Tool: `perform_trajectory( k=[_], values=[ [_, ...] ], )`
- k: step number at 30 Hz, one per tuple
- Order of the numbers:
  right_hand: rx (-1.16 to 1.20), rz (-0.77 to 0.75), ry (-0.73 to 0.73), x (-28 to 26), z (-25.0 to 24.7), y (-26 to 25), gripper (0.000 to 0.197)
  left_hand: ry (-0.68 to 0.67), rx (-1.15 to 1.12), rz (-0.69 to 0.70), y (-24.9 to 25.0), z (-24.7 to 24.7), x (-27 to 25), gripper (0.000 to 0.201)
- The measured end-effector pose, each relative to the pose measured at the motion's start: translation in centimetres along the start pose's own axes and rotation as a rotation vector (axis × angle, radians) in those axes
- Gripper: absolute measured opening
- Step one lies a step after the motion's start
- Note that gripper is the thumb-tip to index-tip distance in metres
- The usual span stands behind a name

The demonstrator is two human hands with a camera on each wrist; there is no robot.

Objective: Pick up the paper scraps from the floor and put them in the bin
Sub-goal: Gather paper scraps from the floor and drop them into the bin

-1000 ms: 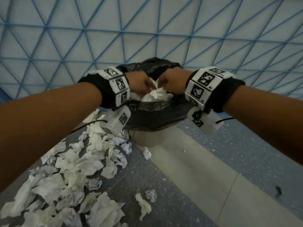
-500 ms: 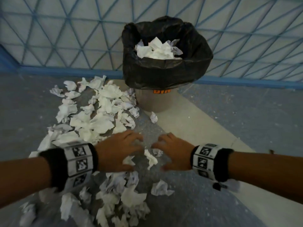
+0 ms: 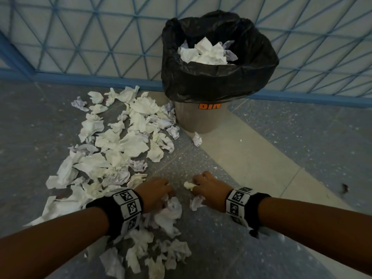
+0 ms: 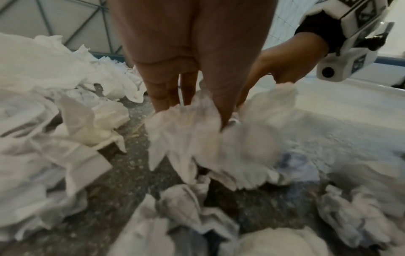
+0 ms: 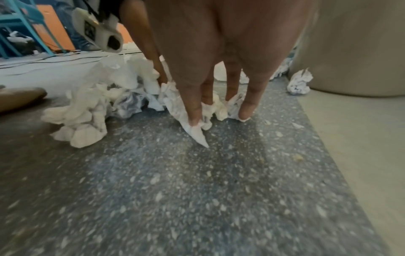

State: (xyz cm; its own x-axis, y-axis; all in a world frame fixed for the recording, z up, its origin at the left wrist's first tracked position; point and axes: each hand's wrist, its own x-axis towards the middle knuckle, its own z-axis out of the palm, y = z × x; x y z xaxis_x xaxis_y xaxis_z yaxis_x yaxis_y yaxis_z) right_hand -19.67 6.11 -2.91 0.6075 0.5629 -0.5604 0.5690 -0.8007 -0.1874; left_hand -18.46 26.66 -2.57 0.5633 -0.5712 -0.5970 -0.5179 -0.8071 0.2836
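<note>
A grey bin (image 3: 201, 119) lined with a black bag (image 3: 219, 81) stands by the wall, with white paper (image 3: 207, 52) heaped inside. Crumpled paper scraps (image 3: 120, 141) cover the floor to its left and in front of it. My left hand (image 3: 167, 193) is down at the near end of the pile, and its fingers (image 4: 166, 93) and thumb grip a crumpled scrap (image 4: 188, 135). A short way to the right, my right hand (image 3: 196, 183) pinches a small scrap (image 3: 189, 185). In the right wrist view, its fingertips (image 5: 194, 116) close round white scraps (image 5: 210, 110) on the floor.
A wall with blue lattice lines (image 3: 100, 37) runs behind the bin. A pale strip of floor (image 3: 251, 158) crosses the grey speckled floor to the right. One loose scrap (image 3: 196, 138) lies at the bin's foot. More scraps (image 3: 161, 258) lie under my left forearm.
Both hands left the bin's mouth, came down to the floor with fingers spread, and have now closed on scraps. The view has tilted down to the floor.
</note>
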Motion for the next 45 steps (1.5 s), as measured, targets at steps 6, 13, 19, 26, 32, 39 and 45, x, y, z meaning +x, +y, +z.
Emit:
perform_trajectory(
  k=[6,13,19,26,32,39,45],
  values=[
    [0.086,0.034,0.11,-0.4,-1.3,0.2,0.039,0.22,-0.286,-0.082,0.0,-1.6,0.1,0.023],
    [0.406,0.06,0.453,-3.1,-8.3,0.1,0.033,0.538,-0.639,-0.034,0.2,-7.3,-1.4,0.01],
    [0.541,0.025,0.675,-8.0,-15.8,0.7,0.026,0.718,-0.757,0.123,1.5,-16.0,-5.2,0.02],
    [0.562,0.176,1.141,-8.9,-25.9,6.6,0.023,1.164,-0.932,0.186,3.5,-28.4,-2.5,0.023],
    [0.252,0.427,0.87,-3.2,-28.0,10.7,0.043,1.091,-0.497,-0.141,5.7,-31.1,4.9,0.008],
    [0.015,0.409,0.54,-2.9,-29.5,10.7,0.058,0.701,-0.202,-0.142,3.3,-31.2,5.9,0.045],
    [-0.038,0.339,0.536,-5.1,-29.7,8.5,0.035,0.524,-0.176,-0.16,3.7,-30.2,3.9,0.046]
  ],
)
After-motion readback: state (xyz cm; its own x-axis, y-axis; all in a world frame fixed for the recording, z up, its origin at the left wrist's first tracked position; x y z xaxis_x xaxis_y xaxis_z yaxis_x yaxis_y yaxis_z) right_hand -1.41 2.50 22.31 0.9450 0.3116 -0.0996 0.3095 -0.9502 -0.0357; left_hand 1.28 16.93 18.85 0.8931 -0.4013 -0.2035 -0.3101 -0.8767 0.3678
